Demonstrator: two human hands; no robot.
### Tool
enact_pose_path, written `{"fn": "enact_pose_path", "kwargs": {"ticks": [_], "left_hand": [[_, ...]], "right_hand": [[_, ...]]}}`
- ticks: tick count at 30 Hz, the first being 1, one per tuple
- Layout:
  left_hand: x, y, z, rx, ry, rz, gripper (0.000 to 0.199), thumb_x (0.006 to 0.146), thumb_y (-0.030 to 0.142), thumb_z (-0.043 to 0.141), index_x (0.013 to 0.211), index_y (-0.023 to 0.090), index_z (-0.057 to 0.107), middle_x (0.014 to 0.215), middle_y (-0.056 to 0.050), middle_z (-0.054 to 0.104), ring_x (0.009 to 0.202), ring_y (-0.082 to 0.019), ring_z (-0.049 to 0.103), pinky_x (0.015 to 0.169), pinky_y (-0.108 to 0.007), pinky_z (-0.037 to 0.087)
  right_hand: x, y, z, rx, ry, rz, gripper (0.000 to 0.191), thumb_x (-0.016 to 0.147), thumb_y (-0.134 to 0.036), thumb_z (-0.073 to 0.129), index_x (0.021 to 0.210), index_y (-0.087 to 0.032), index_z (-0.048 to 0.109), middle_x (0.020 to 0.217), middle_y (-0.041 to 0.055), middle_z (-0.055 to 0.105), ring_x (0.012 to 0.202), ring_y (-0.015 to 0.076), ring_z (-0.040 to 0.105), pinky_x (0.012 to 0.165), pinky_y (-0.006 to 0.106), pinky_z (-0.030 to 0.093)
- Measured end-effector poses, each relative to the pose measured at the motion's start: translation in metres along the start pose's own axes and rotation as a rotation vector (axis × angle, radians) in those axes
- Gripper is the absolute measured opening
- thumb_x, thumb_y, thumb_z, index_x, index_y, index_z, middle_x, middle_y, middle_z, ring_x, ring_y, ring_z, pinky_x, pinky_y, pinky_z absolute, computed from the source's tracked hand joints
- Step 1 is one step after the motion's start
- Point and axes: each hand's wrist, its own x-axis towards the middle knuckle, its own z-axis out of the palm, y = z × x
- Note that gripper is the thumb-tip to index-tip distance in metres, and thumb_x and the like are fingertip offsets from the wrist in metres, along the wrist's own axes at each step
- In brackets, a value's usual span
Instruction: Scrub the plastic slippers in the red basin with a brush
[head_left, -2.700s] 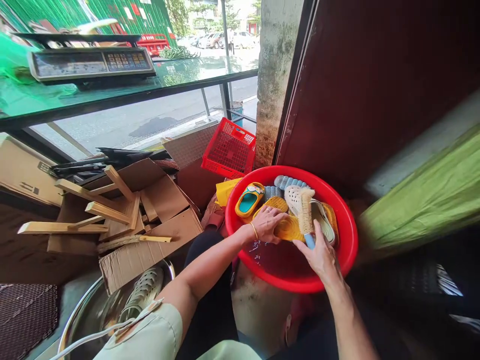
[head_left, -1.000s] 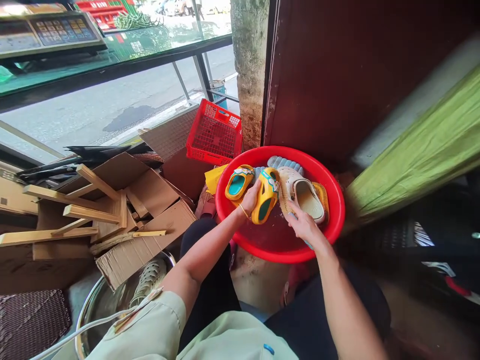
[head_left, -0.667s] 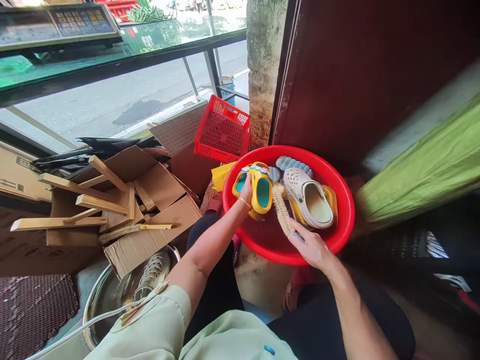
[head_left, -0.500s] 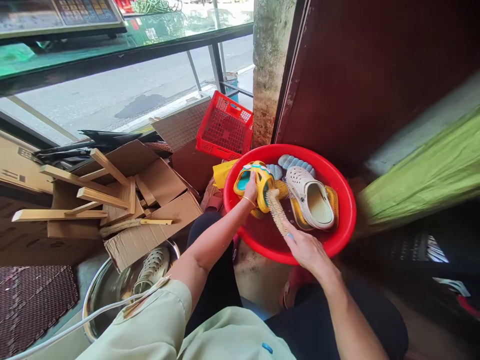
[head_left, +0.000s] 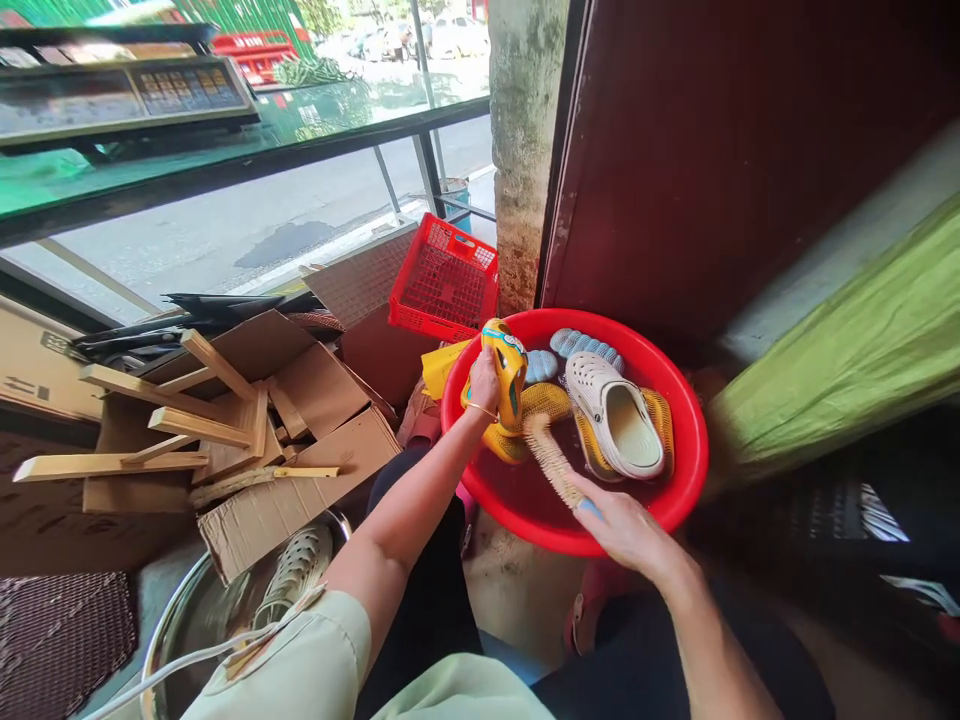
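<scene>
My left hand [head_left: 484, 380] is closed around a yellow clog [head_left: 511, 372] with teal trim, tilted on its side above the left part of a red basin [head_left: 694, 400]. In my right hand [head_left: 619, 522] is a scrub brush [head_left: 551, 460] with pale bristles, its head just right of and below the clog. I cannot tell whether the bristles touch it. A white clog [head_left: 626, 425] rests in the basin on yellow footwear [head_left: 660, 420]. Pale blue knobbly footwear [head_left: 589, 348] lies at the basin's back, and another yellow piece [head_left: 544, 400] sits behind the brush head.
A red crate [head_left: 446, 280] stands behind the basin near a worn pillar [head_left: 517, 180]. An upturned wooden stool [head_left: 225, 410] lies on cardboard boxes [head_left: 330, 360] at left. Below them a metal basin [head_left: 161, 610] holds a pale clog [head_left: 296, 575]. Green cloth [head_left: 847, 330] hangs at right.
My left hand has turned the yellow clog so its opening no longer faces me. The brush head has come away slightly from the clog. The view has tipped upward a little.
</scene>
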Motion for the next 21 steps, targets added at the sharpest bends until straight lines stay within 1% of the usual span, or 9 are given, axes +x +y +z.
{"fn": "enact_pose_path", "kwargs": {"ticks": [2, 4, 6, 8, 11, 14, 16, 19, 21], "left_hand": [[0.021, 0.012, -0.007, 0.024, -0.034, 0.032, 0.041, 0.105, 0.046, 0.046, 0.115, 0.016, 0.073, 0.126, -0.010, 0.074, 0.125, -0.026, 0.064, 0.114, -0.041, 0.047], [0.038, 0.023, -0.014, 0.101, -0.062, 0.059, 0.035, 0.102, 0.042, 0.054, 0.111, 0.015, 0.074, 0.121, -0.011, 0.076, 0.124, -0.027, 0.065, 0.113, -0.041, 0.047], [0.050, 0.031, -0.021, 0.215, -0.030, 0.071, 0.030, 0.096, 0.038, 0.062, 0.114, 0.016, 0.073, 0.118, -0.012, 0.077, 0.124, -0.029, 0.064, 0.115, -0.043, 0.045], [0.054, 0.035, -0.025, 0.322, 0.040, 0.075, 0.035, 0.089, 0.033, 0.069, 0.120, 0.018, 0.070, 0.120, -0.012, 0.076, 0.129, -0.030, 0.062, 0.117, -0.045, 0.041], [0.038, 0.034, -0.021, 0.433, 0.016, 0.147, 0.038, 0.086, 0.027, 0.069, 0.123, 0.021, 0.069, 0.130, -0.013, 0.072, 0.138, -0.031, 0.056, 0.123, -0.046, 0.035], [0.007, 0.020, -0.006, 0.498, -0.235, 0.297, 0.040, 0.083, 0.023, 0.070, 0.123, 0.026, 0.070, 0.143, -0.012, 0.065, 0.145, -0.032, 0.049, 0.127, -0.048, 0.029], [-0.010, 0.006, 0.002, 0.583, -0.390, 0.360, 0.049, 0.074, 0.017, 0.078, 0.121, 0.029, 0.071, 0.156, -0.009, 0.056, 0.157, -0.036, 0.033, 0.131, -0.053, 0.015], [-0.013, -0.009, 0.005, 0.745, -0.488, 0.381, 0.057, 0.069, 0.007, 0.076, 0.122, 0.028, 0.070, 0.167, -0.009, 0.041, 0.162, -0.039, 0.018, 0.130, -0.060, 0.003], [-0.006, -0.013, 0.001, 0.804, -0.529, 0.379, 0.051, 0.073, 0.005, 0.070, 0.119, 0.026, 0.070, 0.168, -0.011, 0.040, 0.161, -0.039, 0.021, 0.128, -0.062, 0.004]], "right_hand": [[0.002, 0.015, -0.010, -0.010, 0.060, 0.051, 0.062, 0.090, -0.035, 0.062, 0.151, -0.031, 0.059, 0.123, 0.0061, 0.079, 0.106, 0.0280, 0.077, 0.086, 0.033, 0.058], [0.011, 0.029, -0.022, -0.044, 0.252, 0.156, 0.073, 0.089, -0.041, 0.064, 0.158, -0.023, 0.049, 0.125, 0.0116, 0.077, 0.107, 0.0309, 0.076, 0.085, 0.036, 0.058], [0.024, 0.042, -0.033, -0.097, 0.424, 0.268, 0.081, 0.089, -0.046, 0.063, 0.161, -0.016, 0.041, 0.129, 0.0171, 0.074, 0.106, 0.0337, 0.075, 0.086, 0.040, 0.058], [0.039, 0.052, -0.041, -0.147, 0.520, 0.366, 0.081, 0.089, -0.048, 0.059, 0.159, -0.011, 0.041, 0.130, 0.0214, 0.072, 0.105, 0.0364, 0.074, 0.089, 0.045, 0.057], [0.061, 0.061, -0.042, -0.176, 0.531, 0.440, 0.082, 0.090, -0.052, 0.056, 0.157, -0.006, 0.041, 0.133, 0.0264, 0.068, 0.111, 0.0408, 0.071, 0.093, 0.050, 0.056], [0.077, 0.059, -0.028, -0.218, 0.513, 0.436, 0.099, 0.088, -0.059, 0.059, 0.162, -0.002, 0.029, 0.141, 0.0329, 0.061, 0.120, 0.0456, 0.067, 0.096, 0.053, 0.055], [0.082, 0.055, -0.016, -0.276, 0.508, 0.428, 0.108, 0.086, -0.061, 0.063, 0.164, 0.000, 0.021, 0.141, 0.0372, 0.057, 0.121, 0.0485, 0.067, 0.096, 0.055, 0.055], [0.082, 0.054, -0.003, -0.329, 0.464, 0.430, 0.116, 0.083, -0.061, 0.067, 0.166, 0.001, 0.015, 0.138, 0.0400, 0.057, 0.117, 0.0502, 0.068, 0.094, 0.057, 0.056], [0.080, 0.057, 0.000, -0.309, 0.451, 0.451, 0.118, 0.081, -0.063, 0.067, 0.166, 0.000, 0.014, 0.142, 0.0390, 0.055, 0.122, 0.0490, 0.066, 0.097, 0.056, 0.055]]}}
